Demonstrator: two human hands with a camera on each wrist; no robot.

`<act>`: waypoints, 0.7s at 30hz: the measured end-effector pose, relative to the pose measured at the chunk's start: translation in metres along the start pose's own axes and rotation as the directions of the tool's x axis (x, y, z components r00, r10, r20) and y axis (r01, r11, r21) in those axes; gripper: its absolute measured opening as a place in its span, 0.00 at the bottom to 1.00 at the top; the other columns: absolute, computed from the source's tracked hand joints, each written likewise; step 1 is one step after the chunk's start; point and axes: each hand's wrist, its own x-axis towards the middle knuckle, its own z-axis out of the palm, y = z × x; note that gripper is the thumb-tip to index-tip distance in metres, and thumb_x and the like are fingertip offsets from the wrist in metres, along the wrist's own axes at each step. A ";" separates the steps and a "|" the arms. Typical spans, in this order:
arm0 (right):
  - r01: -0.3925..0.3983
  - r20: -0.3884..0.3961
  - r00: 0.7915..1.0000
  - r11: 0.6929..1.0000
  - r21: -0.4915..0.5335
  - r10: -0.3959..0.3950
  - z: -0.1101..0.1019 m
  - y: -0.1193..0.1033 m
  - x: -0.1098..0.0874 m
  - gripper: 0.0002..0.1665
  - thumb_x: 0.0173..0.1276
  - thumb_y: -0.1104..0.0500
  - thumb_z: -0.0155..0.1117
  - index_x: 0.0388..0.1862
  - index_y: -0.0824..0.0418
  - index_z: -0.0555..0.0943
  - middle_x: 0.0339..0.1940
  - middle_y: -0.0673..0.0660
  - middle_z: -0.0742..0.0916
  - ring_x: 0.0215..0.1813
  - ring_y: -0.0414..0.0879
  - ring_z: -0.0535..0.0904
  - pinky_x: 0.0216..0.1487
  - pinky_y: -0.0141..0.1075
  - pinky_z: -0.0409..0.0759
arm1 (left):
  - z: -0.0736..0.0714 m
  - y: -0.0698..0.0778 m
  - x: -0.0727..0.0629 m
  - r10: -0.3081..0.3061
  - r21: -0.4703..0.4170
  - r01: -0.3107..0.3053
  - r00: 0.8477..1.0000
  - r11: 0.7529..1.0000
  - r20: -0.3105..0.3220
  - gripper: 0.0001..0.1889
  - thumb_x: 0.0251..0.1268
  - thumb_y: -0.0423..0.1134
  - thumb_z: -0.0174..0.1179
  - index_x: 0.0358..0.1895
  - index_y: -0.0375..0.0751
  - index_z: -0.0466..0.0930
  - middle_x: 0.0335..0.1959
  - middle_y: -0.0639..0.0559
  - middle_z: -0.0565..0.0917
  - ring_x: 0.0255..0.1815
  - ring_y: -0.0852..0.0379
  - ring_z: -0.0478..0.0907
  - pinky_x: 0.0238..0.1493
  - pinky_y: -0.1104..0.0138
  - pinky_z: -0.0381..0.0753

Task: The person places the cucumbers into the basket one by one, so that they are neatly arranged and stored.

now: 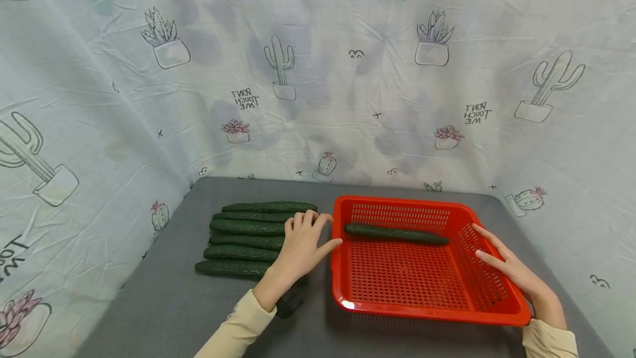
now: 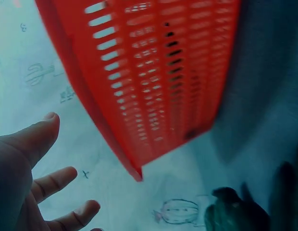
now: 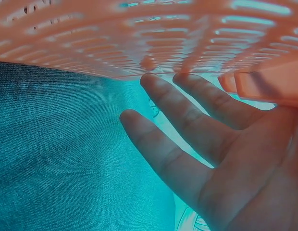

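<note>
A red plastic basket [image 1: 407,311] with slotted walls stands on the right of the grey table, one dark green cucumber [image 1: 396,234] lying along its far side. My right hand [image 1: 521,275] holds the basket's right wall, with thumb and one finger over the inner side and three fingers [image 3: 187,115] against the outside in the right wrist view. Beside the left rim is my left hand [image 1: 305,239], its fingers spread and thumb reaching toward the rim. The left wrist view shows a gap between that hand and the basket wall [image 2: 154,72].
Left of the basket, several cucumbers [image 1: 243,253] lie side by side in a row, their right ends partly hidden behind my left hand. A patterned curtain [image 1: 343,98] hangs around the far edge and sides of the grey table [image 1: 164,303].
</note>
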 end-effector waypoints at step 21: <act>0.073 -0.020 0.997 0.987 -0.146 -0.077 -0.002 0.001 0.000 0.36 0.75 0.55 0.44 0.76 0.46 0.42 0.73 0.51 0.52 0.55 0.18 0.61 0.44 0.30 0.75 | -0.001 -0.056 -0.052 -0.088 0.091 0.083 0.995 0.992 0.052 0.23 0.56 0.57 0.62 0.53 0.55 0.72 0.41 0.51 0.66 0.40 0.52 0.57 0.43 0.53 0.59</act>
